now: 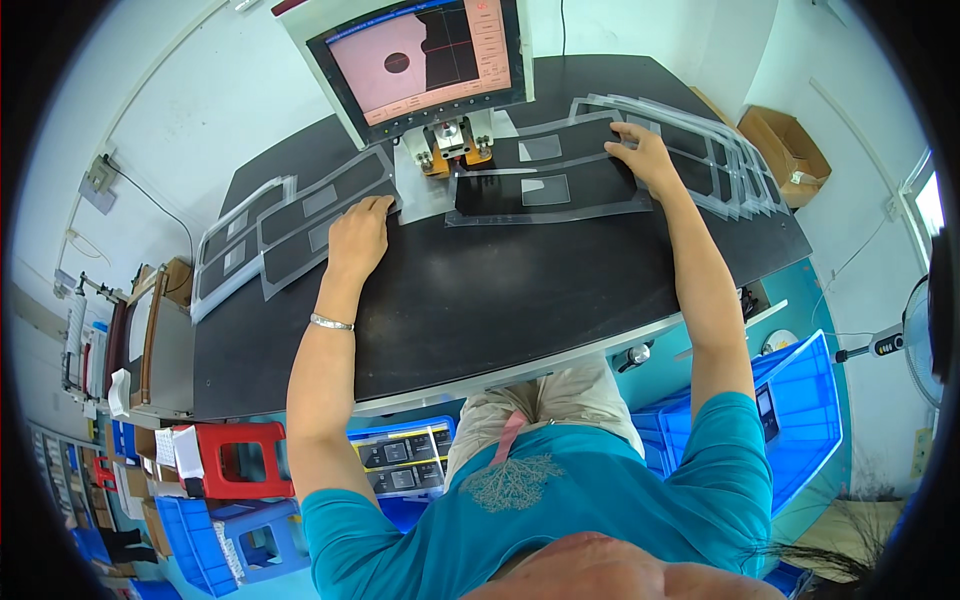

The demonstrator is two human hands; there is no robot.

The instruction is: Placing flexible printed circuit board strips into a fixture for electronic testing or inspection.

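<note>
A black sheet with clear film borders and small pale rectangular windows (600,181) lies right of centre, one edge under the machine head (452,150). My right hand (645,160) rests at its far right corner, thumb and forefinger apart, touching the film. Over the right edge of another such sheet (290,215), left of the machine, lies my left hand (360,238), its fingers stretched out flat. Whether that hand presses on the sheet I cannot tell. The monitor (420,55) above the machine head displays a dark round spot and a red crosshair.
A fanned stack of film-edged sheets (725,165) covers the table's right side; further sheets (225,250) lie at far left. Beyond the table stand a cardboard box (785,150), a red stool (240,455), blue bins (800,420) and a fan (915,340).
</note>
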